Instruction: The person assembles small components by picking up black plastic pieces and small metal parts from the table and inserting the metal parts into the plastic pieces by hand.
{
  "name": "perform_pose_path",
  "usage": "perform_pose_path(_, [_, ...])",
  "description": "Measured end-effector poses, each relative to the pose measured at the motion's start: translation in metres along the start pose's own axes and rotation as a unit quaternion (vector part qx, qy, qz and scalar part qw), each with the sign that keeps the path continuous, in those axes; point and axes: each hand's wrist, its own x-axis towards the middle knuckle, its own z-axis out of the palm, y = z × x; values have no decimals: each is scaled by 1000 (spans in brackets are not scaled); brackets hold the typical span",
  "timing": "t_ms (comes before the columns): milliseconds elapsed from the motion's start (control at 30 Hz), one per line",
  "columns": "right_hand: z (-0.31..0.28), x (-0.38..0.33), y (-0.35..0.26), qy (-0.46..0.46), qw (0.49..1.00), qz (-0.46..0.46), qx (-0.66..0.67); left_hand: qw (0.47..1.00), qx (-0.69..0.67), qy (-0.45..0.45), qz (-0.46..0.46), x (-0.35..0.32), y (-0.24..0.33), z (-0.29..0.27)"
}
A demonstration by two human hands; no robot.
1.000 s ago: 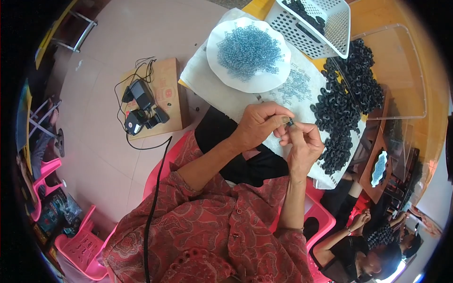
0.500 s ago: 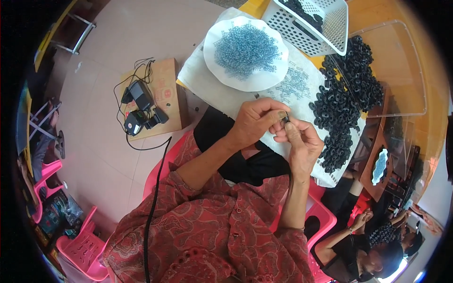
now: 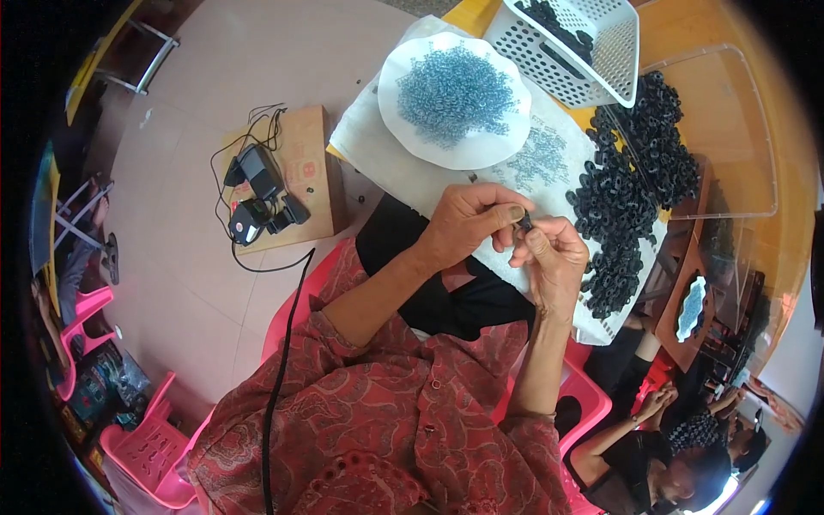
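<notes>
Over the near edge of a white cloth, my left hand (image 3: 468,225) pinches a small black plastic part (image 3: 525,221) between thumb and forefinger. My right hand (image 3: 558,262) is closed at the same part from the other side, thumb and fingertips meeting it. Fingers cover much of the part, so its exact shape is unclear. Beyond the hands stands a white scalloped plate (image 3: 395,116) heaped with small silvery-blue metal pieces (image 3: 455,94). More such pieces (image 3: 541,154) lie loose on the cloth. To the right spreads a pile of similar black parts (image 3: 614,219).
A white perforated basket (image 3: 549,64) with black parts stands at the back, near a clear plastic lid or tray (image 3: 768,154). Left on the floor, a cardboard box (image 3: 313,172) carries black adapters and cables (image 3: 257,172). Pink chairs (image 3: 150,451) and other people (image 3: 635,438) are around.
The view has shifted slightly, moving the table things a little right and down. My hands stay together at the black part; the right thumb has drawn back slightly, leaving more of it visible.
</notes>
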Motion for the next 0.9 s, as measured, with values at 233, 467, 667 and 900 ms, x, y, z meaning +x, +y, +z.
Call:
perform_pose_path(233, [5,1,6,20,999,-29,-7,998,43,3,39,-1,-1,4])
perform_pose_path(467, [3,3,2,14,999,-9,-43,999,-33,20,-4,2,-5,3])
perform_pose_path(667, [7,-3,0,29,1000,3,9,999,-24,31,-8,1,-3,5])
perform_pose_path(900, [4,-4,1,16,998,-30,-55,1000,-11,23,2,3,-4,7])
